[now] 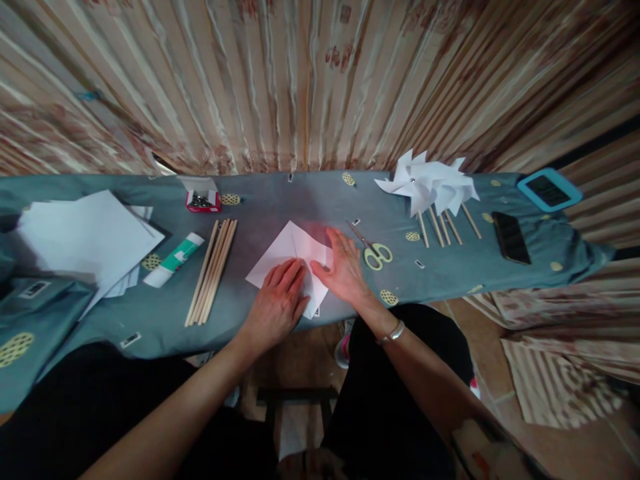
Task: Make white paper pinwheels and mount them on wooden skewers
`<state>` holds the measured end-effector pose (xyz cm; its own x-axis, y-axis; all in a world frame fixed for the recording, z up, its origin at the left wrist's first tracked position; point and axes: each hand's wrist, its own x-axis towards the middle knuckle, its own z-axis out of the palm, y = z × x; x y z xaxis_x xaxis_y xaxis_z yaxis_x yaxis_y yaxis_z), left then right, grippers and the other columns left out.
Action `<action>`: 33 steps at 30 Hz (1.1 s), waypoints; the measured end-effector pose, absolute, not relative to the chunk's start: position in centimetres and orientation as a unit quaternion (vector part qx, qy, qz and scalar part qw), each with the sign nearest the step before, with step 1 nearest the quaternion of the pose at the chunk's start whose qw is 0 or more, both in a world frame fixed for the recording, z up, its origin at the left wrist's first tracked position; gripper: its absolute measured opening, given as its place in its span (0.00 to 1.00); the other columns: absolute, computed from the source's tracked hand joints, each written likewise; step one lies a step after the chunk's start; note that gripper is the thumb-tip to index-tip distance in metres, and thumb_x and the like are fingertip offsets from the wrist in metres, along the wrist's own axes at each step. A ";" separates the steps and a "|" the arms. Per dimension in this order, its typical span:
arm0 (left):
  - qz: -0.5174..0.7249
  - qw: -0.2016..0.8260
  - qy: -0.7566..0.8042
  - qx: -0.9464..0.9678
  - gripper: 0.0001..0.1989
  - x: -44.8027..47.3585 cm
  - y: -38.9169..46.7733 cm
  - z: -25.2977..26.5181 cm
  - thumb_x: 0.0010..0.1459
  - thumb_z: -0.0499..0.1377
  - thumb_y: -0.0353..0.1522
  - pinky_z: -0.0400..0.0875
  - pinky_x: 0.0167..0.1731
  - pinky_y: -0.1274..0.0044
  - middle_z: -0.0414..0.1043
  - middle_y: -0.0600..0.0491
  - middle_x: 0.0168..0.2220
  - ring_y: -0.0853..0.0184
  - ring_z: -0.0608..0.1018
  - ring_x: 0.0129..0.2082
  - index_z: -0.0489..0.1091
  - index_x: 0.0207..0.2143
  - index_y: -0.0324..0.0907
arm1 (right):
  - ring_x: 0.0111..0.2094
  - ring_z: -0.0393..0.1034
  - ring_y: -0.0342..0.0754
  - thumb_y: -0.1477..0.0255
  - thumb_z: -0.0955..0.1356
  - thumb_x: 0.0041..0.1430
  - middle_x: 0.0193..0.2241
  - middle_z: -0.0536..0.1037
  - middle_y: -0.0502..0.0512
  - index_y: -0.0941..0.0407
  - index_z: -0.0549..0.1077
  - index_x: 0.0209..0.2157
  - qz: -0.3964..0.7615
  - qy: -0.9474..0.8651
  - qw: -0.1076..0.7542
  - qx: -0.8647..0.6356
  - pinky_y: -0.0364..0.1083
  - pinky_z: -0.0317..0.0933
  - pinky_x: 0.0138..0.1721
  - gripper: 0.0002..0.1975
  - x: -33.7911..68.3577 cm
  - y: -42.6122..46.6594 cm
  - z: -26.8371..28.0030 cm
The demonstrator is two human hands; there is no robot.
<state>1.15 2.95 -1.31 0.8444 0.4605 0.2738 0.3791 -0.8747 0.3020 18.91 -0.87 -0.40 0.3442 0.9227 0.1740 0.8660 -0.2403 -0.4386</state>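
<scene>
One white sheet (280, 255) sits centre-table, one corner pointing at the curtain, and both hands are on it! The left hand (278, 300) lies over its near part, fingers together; the right hand (345, 270) covers the right corner, thumb spread wide. One pair of scissors (369, 246) waits just beside it. Over left: one glue stick (175, 260), one pin box (213, 202), a bundle of sticks (215, 273) too tight to count. Far right, overlapping pinwheels (424, 187), one phone (511, 237)!
</scene>
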 end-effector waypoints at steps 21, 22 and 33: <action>0.158 0.148 0.222 0.951 0.22 1.2 3.0 -0.8 0.62 0.53 0.32 0.61 0.59 0.57 0.62 0.34 0.59 0.49 0.63 0.61 0.63 0.56 0.29 | 0.61 0.56 0.60 0.73 0.64 0.59 0.60 0.63 0.68 0.61 0.58 0.61 0.005 -0.550 0.262 -0.793 0.63 0.53 0.59 0.29 22.6 -3.2 -1.2; 0.159 0.148 0.223 0.950 0.22 1.2 3.0 -0.8 0.62 0.53 0.32 0.61 0.59 0.57 0.62 0.34 0.59 0.49 0.63 0.61 0.63 0.56 0.29 | 0.61 0.56 0.59 0.73 0.64 0.59 0.60 0.63 0.68 0.61 0.59 0.61 0.004 -0.552 0.261 -0.792 0.63 0.53 0.59 0.28 22.6 -3.3 -1.1; 0.170 0.119 0.238 0.949 0.28 -0.9 2.6 -0.9 0.65 0.51 0.40 0.55 0.62 0.56 0.56 0.34 0.64 0.51 0.56 0.65 0.55 0.61 0.31 | 0.58 0.60 0.53 0.74 0.57 0.66 0.58 0.68 0.61 0.58 0.67 0.57 0.024 -0.704 0.216 -0.676 0.55 0.58 0.59 0.20 19.0 -3.0 0.0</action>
<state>-0.89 2.55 -0.92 0.8291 0.4917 0.2660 0.4107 -0.8586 0.3068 18.95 -3.00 -0.02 0.0064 0.9623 0.2719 0.9415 0.0859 -0.3260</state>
